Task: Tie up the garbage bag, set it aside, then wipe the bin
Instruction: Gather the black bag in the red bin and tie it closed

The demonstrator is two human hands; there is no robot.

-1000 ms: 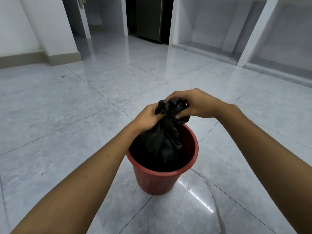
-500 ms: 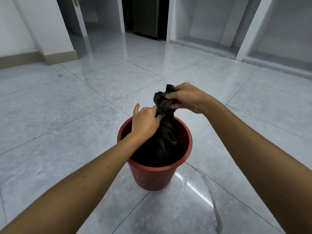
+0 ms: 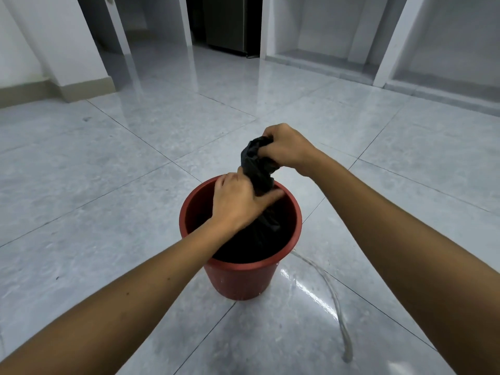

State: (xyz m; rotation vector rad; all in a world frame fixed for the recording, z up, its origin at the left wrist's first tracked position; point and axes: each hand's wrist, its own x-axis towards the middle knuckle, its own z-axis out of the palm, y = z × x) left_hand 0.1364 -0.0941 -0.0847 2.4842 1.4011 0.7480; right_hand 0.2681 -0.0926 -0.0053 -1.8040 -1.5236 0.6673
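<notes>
With the left hand [image 3: 238, 203] clamped low on the garbage bag [image 3: 257, 169] neck and the right hand [image 3: 284, 147] gripping its top, a slip could untwist it (bag's body sits inside the red bin [image 3: 240, 277]).

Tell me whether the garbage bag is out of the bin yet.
Still in. The garbage bag has its body down inside the red bin; only its gathered neck rises above the rim, gripped by left hand and right hand.
</notes>
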